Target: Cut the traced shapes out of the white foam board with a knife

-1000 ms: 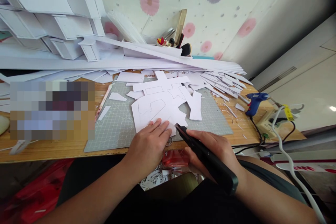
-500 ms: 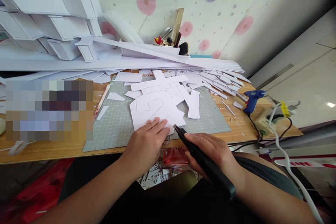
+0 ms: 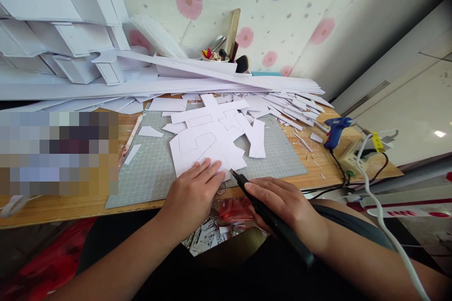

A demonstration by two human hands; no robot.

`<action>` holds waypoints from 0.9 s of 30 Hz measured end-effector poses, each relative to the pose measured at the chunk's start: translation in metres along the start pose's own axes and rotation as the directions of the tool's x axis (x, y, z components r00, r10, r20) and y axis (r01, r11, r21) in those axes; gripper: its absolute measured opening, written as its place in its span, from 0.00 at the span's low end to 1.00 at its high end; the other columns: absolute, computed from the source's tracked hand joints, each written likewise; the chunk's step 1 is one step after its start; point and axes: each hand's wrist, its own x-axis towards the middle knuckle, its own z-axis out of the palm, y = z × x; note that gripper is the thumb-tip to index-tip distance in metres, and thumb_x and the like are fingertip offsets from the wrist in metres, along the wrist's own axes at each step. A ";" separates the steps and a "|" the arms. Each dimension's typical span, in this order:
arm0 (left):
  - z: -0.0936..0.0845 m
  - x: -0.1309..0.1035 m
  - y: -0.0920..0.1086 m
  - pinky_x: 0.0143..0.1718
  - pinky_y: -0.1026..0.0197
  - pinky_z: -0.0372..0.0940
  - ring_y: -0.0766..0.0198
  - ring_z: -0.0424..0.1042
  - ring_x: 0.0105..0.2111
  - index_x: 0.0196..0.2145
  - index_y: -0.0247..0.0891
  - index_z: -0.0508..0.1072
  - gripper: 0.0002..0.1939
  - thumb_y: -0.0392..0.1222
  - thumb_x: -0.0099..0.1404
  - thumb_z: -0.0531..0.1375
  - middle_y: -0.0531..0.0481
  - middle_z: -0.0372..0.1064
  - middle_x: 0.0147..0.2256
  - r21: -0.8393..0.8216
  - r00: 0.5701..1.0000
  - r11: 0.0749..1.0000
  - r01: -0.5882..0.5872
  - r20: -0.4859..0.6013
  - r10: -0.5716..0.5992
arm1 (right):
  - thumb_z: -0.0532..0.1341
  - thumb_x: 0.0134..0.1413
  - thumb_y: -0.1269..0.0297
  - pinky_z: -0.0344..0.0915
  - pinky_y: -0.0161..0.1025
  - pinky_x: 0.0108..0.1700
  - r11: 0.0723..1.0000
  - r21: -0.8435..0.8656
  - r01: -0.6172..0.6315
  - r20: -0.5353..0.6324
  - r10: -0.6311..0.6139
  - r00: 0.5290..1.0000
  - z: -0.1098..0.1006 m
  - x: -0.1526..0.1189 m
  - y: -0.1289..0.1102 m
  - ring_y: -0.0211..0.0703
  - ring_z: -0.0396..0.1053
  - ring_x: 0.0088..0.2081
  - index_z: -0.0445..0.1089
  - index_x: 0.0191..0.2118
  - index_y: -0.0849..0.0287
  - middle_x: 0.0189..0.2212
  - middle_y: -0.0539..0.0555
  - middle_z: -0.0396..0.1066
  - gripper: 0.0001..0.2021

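Observation:
My left hand [image 3: 193, 193] lies flat, fingers spread, on the near corner of a white foam-board sheet [image 3: 197, 146] with pencilled outlines. That sheet rests on a grey cutting mat [image 3: 148, 174]. My right hand [image 3: 282, 202] grips a long black utility knife [image 3: 268, 216]. Its tip touches the sheet's near edge right beside my left fingertips. More white cut pieces [image 3: 256, 138] overlap on the mat behind the sheet.
White foam-board strips [image 3: 296, 103] and folded white box shapes [image 3: 70, 42] pile up at the back of the wooden table [image 3: 52, 207]. A blue glue gun [image 3: 335, 127] and a power strip [image 3: 360, 155] with cords sit at the right. Paper scraps [image 3: 208, 235] lie below the table edge.
The knife tip has slid a little left and nearer along the sheet's edge, towards my left fingers. My left hand stays pressed on the sheet. The camera view has shifted slightly.

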 end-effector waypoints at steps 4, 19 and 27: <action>0.002 0.000 0.000 0.47 0.42 0.71 0.44 0.71 0.50 0.44 0.31 0.77 0.17 0.28 0.67 0.50 0.38 0.72 0.50 0.020 0.999 1.000 -0.016 -0.040 0.016 | 0.61 0.56 0.72 0.72 0.46 0.46 0.999 -0.005 0.046 -0.014 -0.046 0.999 0.001 0.000 0.005 0.49 0.72 0.45 0.61 0.57 0.64 0.43 0.63 0.74 0.22; 0.006 -0.002 0.002 0.47 0.42 0.72 0.44 0.71 0.50 0.44 0.32 0.77 0.15 0.28 0.66 0.52 0.39 0.72 0.51 0.017 0.997 1.000 0.010 -0.082 -0.009 | 0.62 0.54 0.69 0.73 0.34 0.38 0.948 0.173 -0.267 -0.127 0.291 0.948 -0.001 0.040 0.015 0.40 0.76 0.35 0.70 0.48 0.59 0.36 0.55 0.77 0.14; 0.006 -0.002 0.002 0.47 0.43 0.72 0.44 0.72 0.50 0.44 0.32 0.77 0.15 0.28 0.66 0.52 0.38 0.72 0.50 0.002 0.995 1.000 0.012 -0.098 -0.012 | 0.62 0.54 0.69 0.72 0.33 0.39 0.946 0.173 -0.274 -0.099 0.294 0.951 0.005 0.043 0.016 0.40 0.76 0.36 0.70 0.48 0.61 0.37 0.56 0.77 0.14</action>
